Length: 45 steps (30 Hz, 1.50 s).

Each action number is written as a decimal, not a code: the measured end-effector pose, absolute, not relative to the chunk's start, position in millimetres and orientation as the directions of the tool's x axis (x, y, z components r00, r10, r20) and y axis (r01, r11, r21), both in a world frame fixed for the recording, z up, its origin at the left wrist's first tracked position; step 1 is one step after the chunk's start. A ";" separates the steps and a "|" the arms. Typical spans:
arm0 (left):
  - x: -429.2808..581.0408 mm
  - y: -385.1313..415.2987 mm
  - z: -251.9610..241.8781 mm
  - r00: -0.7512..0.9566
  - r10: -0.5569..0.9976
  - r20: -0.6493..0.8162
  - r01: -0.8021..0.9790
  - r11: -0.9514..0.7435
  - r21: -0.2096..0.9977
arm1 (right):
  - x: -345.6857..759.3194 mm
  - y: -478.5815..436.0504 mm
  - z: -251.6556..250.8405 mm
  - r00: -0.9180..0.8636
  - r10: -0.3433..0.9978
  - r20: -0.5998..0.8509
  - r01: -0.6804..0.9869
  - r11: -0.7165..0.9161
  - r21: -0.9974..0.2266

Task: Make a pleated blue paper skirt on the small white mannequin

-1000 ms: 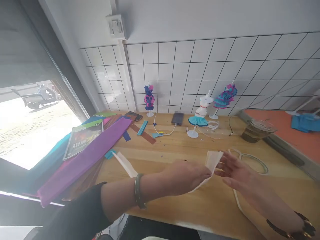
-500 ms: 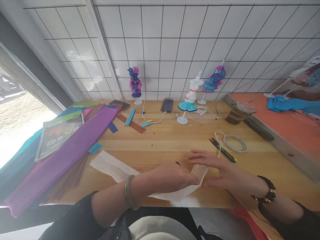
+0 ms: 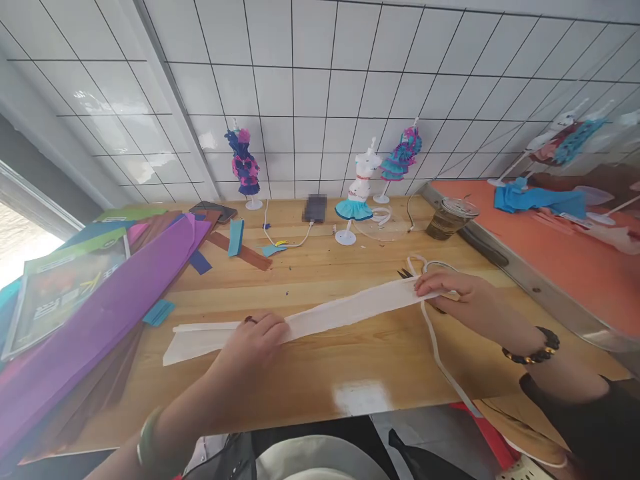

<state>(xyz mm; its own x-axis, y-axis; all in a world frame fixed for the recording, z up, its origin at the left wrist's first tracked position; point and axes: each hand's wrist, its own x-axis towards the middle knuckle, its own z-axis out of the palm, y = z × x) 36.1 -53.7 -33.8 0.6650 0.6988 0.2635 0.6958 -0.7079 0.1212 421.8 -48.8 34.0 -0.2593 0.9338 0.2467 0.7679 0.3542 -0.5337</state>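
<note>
A long white crepe-paper strip [image 3: 357, 308] stretches across the table, nearly straight and rising to the right. My left hand [image 3: 260, 337] holds it near its left part, fingers closed and pressed down on it. At the other end my right hand [image 3: 460, 293] pinches the strip between thumb and fingers. Beneath and behind the right hand lie thread snips [image 3: 404, 273], mostly hidden apart from the blade tips, and a roll of white tape [image 3: 434, 265]. The tape's loose end [image 3: 437, 353] runs past the right hand down over the table's front edge.
Coloured crepe-paper sheets [image 3: 115, 293] and a packet [image 3: 70, 280] cover the left side. Small dress forms [image 3: 354, 190] in paper outfits stand along the tiled wall. A phone [image 3: 314, 209] on a cable lies at the back. A drink cup [image 3: 450, 219] stands by the orange ledge [image 3: 560, 247].
My hands have moved apart, the left one leftward and the right one slightly right. The bent white strip is now drawn out nearly straight. The whole view has shifted a little to the right.
</note>
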 end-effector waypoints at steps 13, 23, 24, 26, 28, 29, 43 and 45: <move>-55.8 -76.1 -50.0 0.632 0.663 0.400 0.772 -0.582 -0.255 | 406.8 -56.8 -35.9 -0.570 0.775 0.275 0.707 0.632 -0.317; -33.8 -101.6 -36.3 0.556 0.728 0.401 0.757 -0.643 0.117 | 387.8 -64.4 -20.1 -0.611 0.777 0.151 0.737 0.628 -0.251; -24.0 -102.2 -35.3 0.583 0.721 0.374 0.738 -0.663 0.125 | 381.6 -64.6 -19.7 -0.619 0.772 0.143 0.731 0.633 -0.254; -5.3 -100.6 -36.2 0.617 0.699 0.361 0.715 -0.690 0.113 | 368.4 -64.4 -21.2 -0.636 0.761 0.131 0.715 0.644 -0.272; 8.6 -95.5 -39.2 0.618 0.691 0.375 0.715 -0.693 0.097 | 357.8 -63.0 -25.7 -0.643 0.753 0.138 0.700 0.651 -0.294; 12.9 -92.2 -40.7 0.607 0.702 0.372 0.726 -0.681 0.100 | 354.4 -61.7 -28.9 -0.643 0.752 0.145 0.695 0.653 -0.302; -6.9 -81.2 -52.8 0.421 0.838 0.348 0.861 -0.490 0.137 | 353.7 -51.2 -46.4 -0.533 0.820 0.207 0.758 0.572 -0.315; -9.5 -78.2 -53.4 0.431 0.828 0.360 0.857 -0.500 0.125 | 351.8 -51.0 -45.8 -0.530 0.823 0.205 0.758 0.568 -0.322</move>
